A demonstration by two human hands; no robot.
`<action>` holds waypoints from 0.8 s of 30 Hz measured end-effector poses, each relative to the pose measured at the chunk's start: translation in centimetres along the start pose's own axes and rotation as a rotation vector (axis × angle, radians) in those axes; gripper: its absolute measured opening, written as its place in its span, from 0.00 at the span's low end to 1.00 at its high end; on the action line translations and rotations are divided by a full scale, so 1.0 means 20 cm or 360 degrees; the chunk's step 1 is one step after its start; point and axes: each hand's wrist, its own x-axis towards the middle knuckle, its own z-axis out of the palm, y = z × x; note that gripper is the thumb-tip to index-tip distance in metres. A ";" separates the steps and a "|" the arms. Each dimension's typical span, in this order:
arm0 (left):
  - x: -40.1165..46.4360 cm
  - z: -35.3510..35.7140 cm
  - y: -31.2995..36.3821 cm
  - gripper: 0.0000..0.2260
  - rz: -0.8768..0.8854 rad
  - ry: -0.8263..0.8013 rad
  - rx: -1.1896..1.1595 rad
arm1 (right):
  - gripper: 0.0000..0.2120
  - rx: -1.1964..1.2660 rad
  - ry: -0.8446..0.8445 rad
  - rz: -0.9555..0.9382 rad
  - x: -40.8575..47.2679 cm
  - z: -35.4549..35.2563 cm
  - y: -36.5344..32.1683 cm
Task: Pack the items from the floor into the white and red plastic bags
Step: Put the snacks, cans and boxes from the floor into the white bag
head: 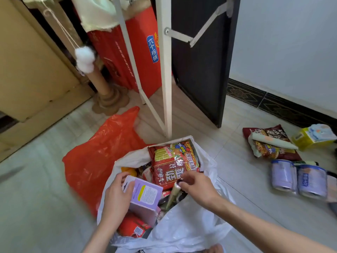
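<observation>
The white plastic bag (186, 230) stands open on the floor in front of me, stuffed with a red noodle pack (175, 161) and other packets. My left hand (116, 196) grips a purple box (145, 198) over the bag's mouth. My right hand (197, 187) pinches the dark top of a slim pale tube (173, 195) that pokes up out of the bag. The red plastic bag (102, 157) lies flat on the floor behind and to the left. On the floor at the right lie dark noodle packs (273, 143), a pale tube (273, 142) and two wrapped cans (299, 178).
A yellow carton with a blue pack (313, 137) sits at the far right near the wall. White metal legs (166, 70) and a dark panel (200, 61) stand just behind the bags. A red carton (131, 52) and a cardboard scratching post (102, 83) stand at the back left.
</observation>
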 end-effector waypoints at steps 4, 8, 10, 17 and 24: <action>0.00 0.03 0.04 0.21 0.0217 -0.0211 0.0115 | 0.15 -0.0155 -0.0002 -0.0187 -0.05 -0.09 0.02; -0.11 0.13 0.17 0.25 0.0626 -0.0397 0.0378 | 0.20 -0.0685 0.0114 -0.0402 -0.16 -0.32 0.10; -0.16 0.22 0.29 0.25 0.0843 -0.0490 0.0466 | 0.21 -0.0939 0.0124 -0.0451 -0.24 -0.46 0.17; -0.34 0.61 0.76 0.25 0.1438 -0.0709 0.0494 | 0.22 -0.1150 0.0529 -0.0250 -0.65 -0.91 0.61; -0.47 1.15 1.10 0.35 0.1819 -0.0972 0.0977 | 0.25 -0.0743 0.1065 0.0508 -0.94 -1.13 1.27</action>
